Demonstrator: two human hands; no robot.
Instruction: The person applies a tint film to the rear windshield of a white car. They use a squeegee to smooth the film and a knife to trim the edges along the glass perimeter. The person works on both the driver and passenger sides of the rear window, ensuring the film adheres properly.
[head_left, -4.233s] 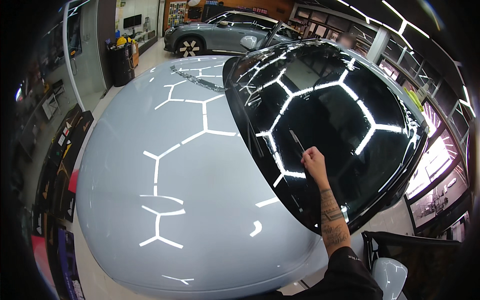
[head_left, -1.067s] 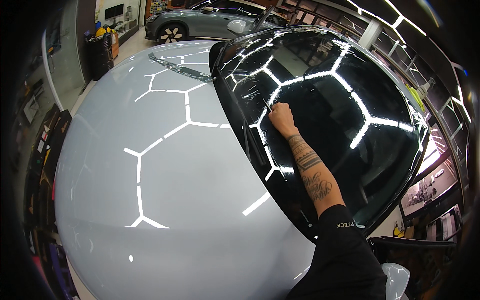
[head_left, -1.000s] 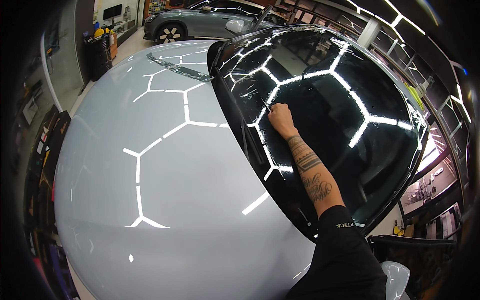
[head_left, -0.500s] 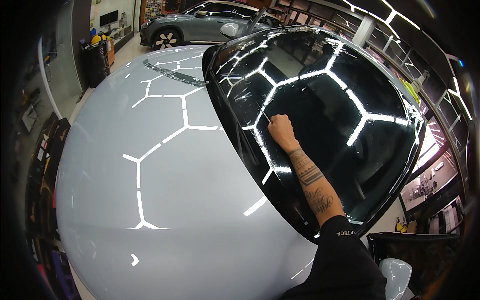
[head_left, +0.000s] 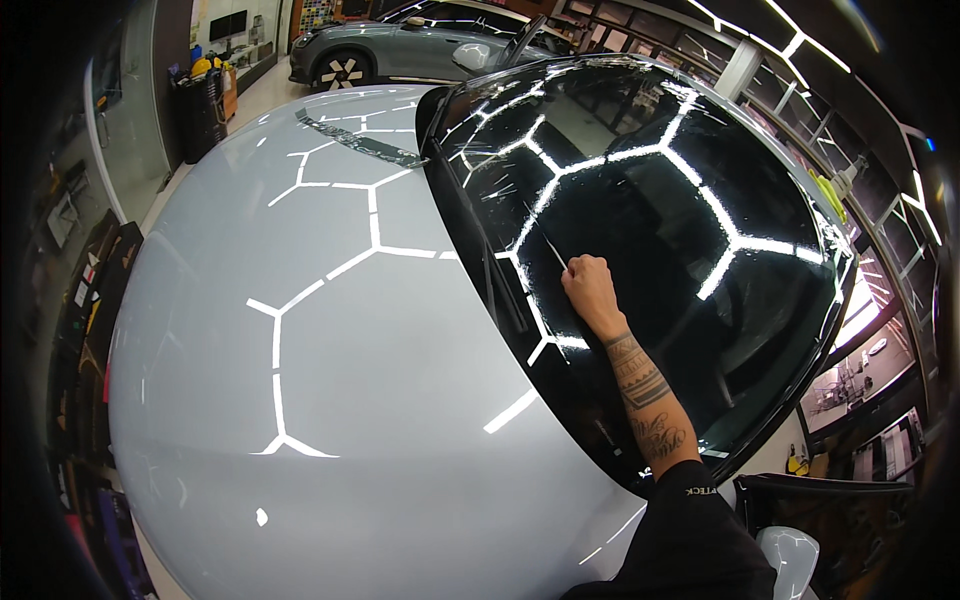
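My right hand (head_left: 594,294) is closed in a fist over the dark windshield (head_left: 660,250) of a pale grey car. A thin, light straight line (head_left: 551,245) runs from the fist up and left across the glass. It looks like the edge of something slim in my fingers, but its kind cannot be made out. My tattooed forearm and black sleeve (head_left: 690,535) come in from the lower right. Wet streaks and bright light reflections cover parts of the glass. My left hand is out of view.
The glossy hood (head_left: 330,370) fills the left, with a strip of clear film-like material (head_left: 365,145) lying near its far edge. The wiper (head_left: 503,290) runs along the windshield's base. A side mirror (head_left: 790,560) is at lower right. Another grey car (head_left: 420,50) stands behind.
My right fist has moved to the right and slightly nearer over the windshield, still closed. The thin line beside it shows more clearly. The whole view has shifted slightly.
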